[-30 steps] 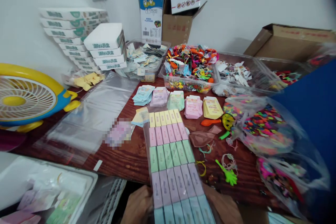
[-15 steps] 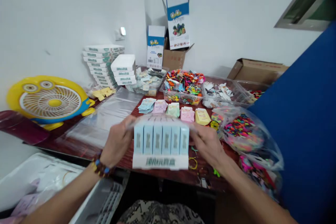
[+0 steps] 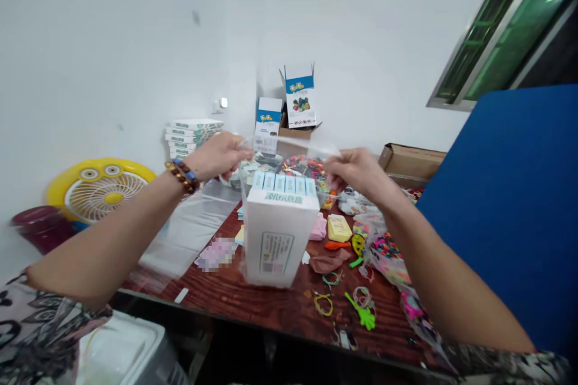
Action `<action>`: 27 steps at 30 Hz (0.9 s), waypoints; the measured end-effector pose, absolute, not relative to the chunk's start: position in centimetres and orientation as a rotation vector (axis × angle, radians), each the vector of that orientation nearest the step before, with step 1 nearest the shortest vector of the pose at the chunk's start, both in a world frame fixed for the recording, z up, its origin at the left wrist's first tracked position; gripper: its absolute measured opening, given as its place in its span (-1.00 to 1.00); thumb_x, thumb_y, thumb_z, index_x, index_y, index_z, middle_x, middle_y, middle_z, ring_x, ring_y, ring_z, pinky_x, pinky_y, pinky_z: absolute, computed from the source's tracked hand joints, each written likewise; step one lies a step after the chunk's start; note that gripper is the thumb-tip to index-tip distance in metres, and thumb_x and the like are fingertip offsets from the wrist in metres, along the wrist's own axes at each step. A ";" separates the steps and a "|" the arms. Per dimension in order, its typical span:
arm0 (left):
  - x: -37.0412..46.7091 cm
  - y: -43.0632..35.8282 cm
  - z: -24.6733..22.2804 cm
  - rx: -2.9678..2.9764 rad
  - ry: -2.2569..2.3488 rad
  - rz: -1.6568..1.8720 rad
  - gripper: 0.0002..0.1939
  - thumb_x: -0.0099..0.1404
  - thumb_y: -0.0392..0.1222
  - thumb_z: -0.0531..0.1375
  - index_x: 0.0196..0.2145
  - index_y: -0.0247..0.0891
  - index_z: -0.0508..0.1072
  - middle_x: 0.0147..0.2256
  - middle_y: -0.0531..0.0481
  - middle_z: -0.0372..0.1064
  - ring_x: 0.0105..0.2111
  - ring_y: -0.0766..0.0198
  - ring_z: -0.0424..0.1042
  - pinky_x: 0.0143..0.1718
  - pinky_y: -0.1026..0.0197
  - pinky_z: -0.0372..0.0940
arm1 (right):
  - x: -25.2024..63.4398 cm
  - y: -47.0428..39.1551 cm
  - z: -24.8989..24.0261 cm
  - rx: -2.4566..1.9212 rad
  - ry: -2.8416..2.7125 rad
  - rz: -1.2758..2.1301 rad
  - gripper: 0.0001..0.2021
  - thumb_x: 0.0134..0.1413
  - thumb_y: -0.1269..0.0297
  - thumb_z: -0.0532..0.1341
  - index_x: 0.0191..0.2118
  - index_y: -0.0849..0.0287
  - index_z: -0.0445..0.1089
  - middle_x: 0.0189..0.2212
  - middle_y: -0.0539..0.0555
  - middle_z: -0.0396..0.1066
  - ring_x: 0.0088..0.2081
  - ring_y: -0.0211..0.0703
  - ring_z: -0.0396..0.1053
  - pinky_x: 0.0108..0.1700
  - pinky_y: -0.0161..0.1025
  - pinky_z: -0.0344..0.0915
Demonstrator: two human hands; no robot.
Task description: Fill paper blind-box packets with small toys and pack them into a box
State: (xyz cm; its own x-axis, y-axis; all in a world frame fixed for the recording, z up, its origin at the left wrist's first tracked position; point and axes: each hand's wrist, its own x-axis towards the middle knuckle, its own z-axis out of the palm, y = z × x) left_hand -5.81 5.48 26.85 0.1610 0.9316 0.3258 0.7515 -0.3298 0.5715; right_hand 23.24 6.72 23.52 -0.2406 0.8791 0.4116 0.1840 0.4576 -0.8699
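Observation:
A white box (image 3: 280,240) stands upright on the dark red table, with several light blue packets (image 3: 283,184) in its open top. A clear plastic bag (image 3: 289,145) surrounds the box, its mouth stretched wide above it. At the bag's left edge my left hand (image 3: 221,155), below a beaded bracelet, is closed on the plastic. My right hand (image 3: 354,173) pinches the opposite edge. Both hands are above the box and apart from it.
Clear plastic sheets (image 3: 185,231) lie left, near a yellow fan (image 3: 112,197). Yellow packets (image 3: 339,227), a green toy hand (image 3: 365,316) and bands lie right. Stacked white boxes (image 3: 185,138) and bins stand behind; a blue panel (image 3: 501,210) rises at right.
The box has gone from being held up, front facing me, to standing on the table. My hands have moved up to the bag's edges, and the view has shifted.

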 end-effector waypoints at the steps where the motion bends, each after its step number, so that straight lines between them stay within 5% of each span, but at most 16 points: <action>1: -6.0 5.6 26.2 2.161 1.605 0.912 -0.83 0.19 -0.16 0.18 -0.52 -0.25 0.37 -0.74 0.14 0.19 -0.77 0.34 0.25 -0.68 0.32 0.15 | 23.3 6.6 23.0 -0.976 -1.696 0.887 -0.84 -0.08 0.36 0.33 -0.56 0.28 0.41 -0.75 0.00 0.38 -0.75 -0.30 0.33 -0.75 -0.44 0.26; 7: -6.5 6.0 25.2 2.162 1.544 1.051 -0.77 0.22 -0.08 0.19 -0.52 -0.23 0.35 -0.74 0.17 0.15 -0.76 0.38 0.22 -0.68 0.32 0.12 | 23.5 4.2 24.3 -0.819 -1.545 0.692 -0.87 0.04 0.27 0.30 -0.34 0.22 0.41 -0.62 -0.05 0.43 -0.67 -0.33 0.35 -0.65 -0.39 0.31; 11: -6.5 5.8 25.9 2.219 1.513 1.115 -0.83 0.22 -0.12 0.19 -0.46 -0.23 0.35 -0.74 0.18 0.17 -0.76 0.37 0.25 -0.67 0.33 0.12 | 21.0 2.0 25.0 -0.686 -1.953 0.442 -0.84 0.21 0.19 0.19 -0.23 0.15 0.45 -0.43 -0.01 0.49 -0.42 -0.25 0.47 -0.40 -0.30 0.40; 17: -7.1 5.9 25.3 2.071 1.483 1.441 -0.83 0.20 -0.16 0.25 -0.34 -0.20 0.29 -0.70 0.20 0.22 -0.72 0.37 0.27 -0.64 0.34 0.15 | 15.7 1.7 21.3 -1.005 -2.473 -0.214 -0.71 0.05 0.08 0.37 -0.24 0.20 0.45 -0.24 0.15 0.44 -0.24 -0.06 0.38 -0.22 -0.19 0.27; 22: -8.7 5.3 22.0 1.683 1.265 1.684 -0.54 0.19 0.03 0.29 -0.05 -0.19 0.27 -0.35 0.05 0.41 -0.43 0.30 0.45 -0.44 0.27 0.35 | 15.0 1.8 20.8 -0.956 -2.407 -0.094 -0.94 0.12 0.41 0.27 -0.38 0.19 0.42 -0.34 0.04 0.41 -0.32 -0.21 0.32 -0.28 -0.28 0.13; 27: -8.8 3.7 18.0 1.585 1.032 1.343 -0.42 0.15 0.24 0.27 0.00 -0.17 0.40 0.02 -0.14 0.44 -0.01 0.09 0.44 -0.11 0.12 0.37 | 15.0 2.3 21.7 -0.923 -2.412 0.260 -0.89 0.12 0.40 0.25 -0.43 0.20 0.43 -0.47 -0.04 0.42 -0.41 -0.29 0.30 -0.35 -0.33 0.07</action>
State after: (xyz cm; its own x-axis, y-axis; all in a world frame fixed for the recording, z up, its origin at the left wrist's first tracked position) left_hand -8.81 3.72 18.00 0.1034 0.9350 0.3392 0.0870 -0.3482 0.9334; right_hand 15.01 2.31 21.74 -0.6201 0.6649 0.4164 0.5609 0.7469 -0.3573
